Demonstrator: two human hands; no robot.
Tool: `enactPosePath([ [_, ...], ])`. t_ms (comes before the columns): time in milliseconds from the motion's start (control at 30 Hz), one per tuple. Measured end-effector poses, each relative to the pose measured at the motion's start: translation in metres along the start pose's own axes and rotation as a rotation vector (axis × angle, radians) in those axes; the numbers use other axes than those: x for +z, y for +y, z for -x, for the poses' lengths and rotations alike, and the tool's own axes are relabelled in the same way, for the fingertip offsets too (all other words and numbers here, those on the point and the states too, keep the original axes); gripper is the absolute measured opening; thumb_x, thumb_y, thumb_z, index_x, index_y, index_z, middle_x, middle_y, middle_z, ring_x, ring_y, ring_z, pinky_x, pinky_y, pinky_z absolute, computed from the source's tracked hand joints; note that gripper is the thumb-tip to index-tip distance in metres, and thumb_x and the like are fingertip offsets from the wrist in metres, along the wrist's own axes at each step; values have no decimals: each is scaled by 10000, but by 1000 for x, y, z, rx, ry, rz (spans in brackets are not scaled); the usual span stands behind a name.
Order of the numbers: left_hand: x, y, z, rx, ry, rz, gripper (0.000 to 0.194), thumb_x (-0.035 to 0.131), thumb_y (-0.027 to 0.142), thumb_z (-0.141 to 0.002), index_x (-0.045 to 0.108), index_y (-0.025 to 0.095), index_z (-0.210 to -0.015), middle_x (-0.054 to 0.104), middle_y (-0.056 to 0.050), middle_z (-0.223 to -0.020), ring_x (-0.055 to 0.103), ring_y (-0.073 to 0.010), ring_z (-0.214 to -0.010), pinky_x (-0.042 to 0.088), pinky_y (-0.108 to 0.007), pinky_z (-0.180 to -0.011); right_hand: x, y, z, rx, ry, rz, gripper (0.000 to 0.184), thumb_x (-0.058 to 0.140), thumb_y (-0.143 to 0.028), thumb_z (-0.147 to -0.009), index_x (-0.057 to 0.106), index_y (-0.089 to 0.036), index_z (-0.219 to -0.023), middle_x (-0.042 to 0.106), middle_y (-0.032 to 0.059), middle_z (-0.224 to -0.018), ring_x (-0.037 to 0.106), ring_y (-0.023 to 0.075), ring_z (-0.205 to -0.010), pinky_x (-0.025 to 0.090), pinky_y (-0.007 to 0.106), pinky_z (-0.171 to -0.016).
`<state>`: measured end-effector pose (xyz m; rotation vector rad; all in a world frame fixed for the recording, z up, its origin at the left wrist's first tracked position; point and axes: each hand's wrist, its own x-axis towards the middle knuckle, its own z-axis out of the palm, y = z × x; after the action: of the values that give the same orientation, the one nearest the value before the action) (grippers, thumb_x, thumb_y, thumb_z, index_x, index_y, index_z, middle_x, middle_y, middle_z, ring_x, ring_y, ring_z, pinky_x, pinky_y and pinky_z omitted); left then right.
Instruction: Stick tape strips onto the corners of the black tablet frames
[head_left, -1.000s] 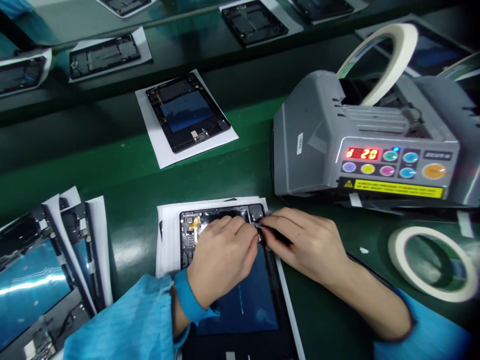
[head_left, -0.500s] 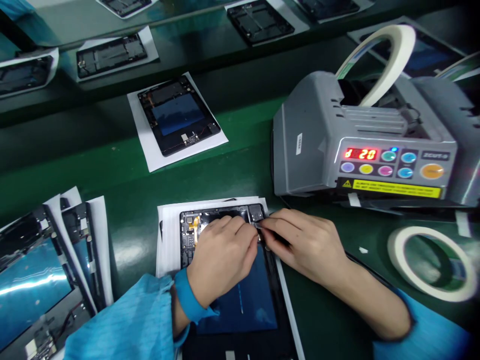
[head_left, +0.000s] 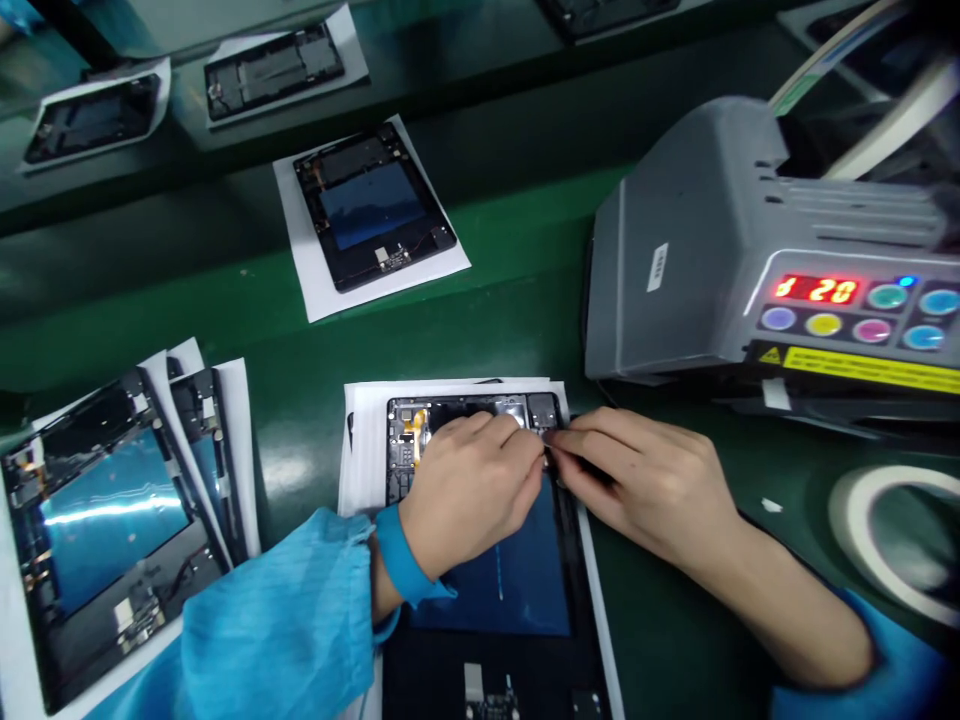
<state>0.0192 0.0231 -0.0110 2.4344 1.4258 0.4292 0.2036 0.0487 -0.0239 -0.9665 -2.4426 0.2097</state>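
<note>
An opened tablet (head_left: 495, 590) with a blue battery lies on white sheets (head_left: 363, 450) in front of me. My left hand (head_left: 472, 490) is bent over its upper part, fingers closed near the top right edge. From the right, my right hand (head_left: 645, 475) meets it there, thumb and forefinger pinched at the tablet's edge below a black square part (head_left: 541, 407). What the fingertips hold is too small and covered to make out. An orange flex cable (head_left: 418, 435) shows left of my left hand.
A grey tape dispenser (head_left: 675, 250) with a lit display stands at the right, a tape roll (head_left: 855, 530) below it. Stacked opened tablets (head_left: 112, 520) lie at the left. Another tablet (head_left: 375, 205) lies on paper ahead, with several more along the raised shelf behind.
The view has shifted, so the table's things sit further right or lower left in it. Both hands stay together at the same spot on the tablet's upper right edge.
</note>
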Motion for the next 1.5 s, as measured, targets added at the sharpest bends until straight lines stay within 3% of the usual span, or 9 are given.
enactPosePath([
  [367, 0, -3, -3, 2, -2, 18, 195, 439, 221, -932, 599, 181, -828, 590, -20, -781, 540, -184, -727, 432, -327, -668, -2, 6, -2, 324, 19, -492, 126, 538, -139, -870, 651, -195, -878, 649, 12, -793, 599, 117, -699, 472, 244, -622],
  [533, 0, -3, -3, 2, 0, 16, 185, 446, 218, -927, 598, 182, -829, 586, -17, -773, 536, -181, -722, 427, -323, -668, -1, 6, -2, 394, 27, -520, 110, 562, -135, -854, 655, -194, -858, 647, 7, -779, 596, 115, -692, 469, 242, -620],
  [767, 0, -3, -1, 4, -13, 14, 182, 445, 216, -928, 590, 184, -824, 583, -13, -777, 536, -182, -735, 424, -325, -676, 5, 4, 0, 228, 100, -306, 109, 556, -127, -866, 647, -176, -900, 662, 33, -818, 617, 122, -723, 496, 248, -642],
  [967, 0, -2, -1, 4, -7, 17, 180, 449, 220, -926, 586, 183, -816, 584, -14, -778, 536, -181, -736, 425, -322, -678, 6, 4, 2, 122, 54, -126, 103, 559, -136, -871, 649, -167, -909, 680, 39, -849, 638, 137, -744, 505, 255, -653],
  [1500, 0, -2, -5, -18, -17, 33, 179, 467, 210, -917, 609, 174, -814, 597, -22, -775, 550, -180, -724, 437, -320, -663, -1, 3, -2, 79, -18, -40, 141, 525, -168, -900, 665, -170, -880, 660, 26, -808, 622, 129, -729, 480, 232, -656],
])
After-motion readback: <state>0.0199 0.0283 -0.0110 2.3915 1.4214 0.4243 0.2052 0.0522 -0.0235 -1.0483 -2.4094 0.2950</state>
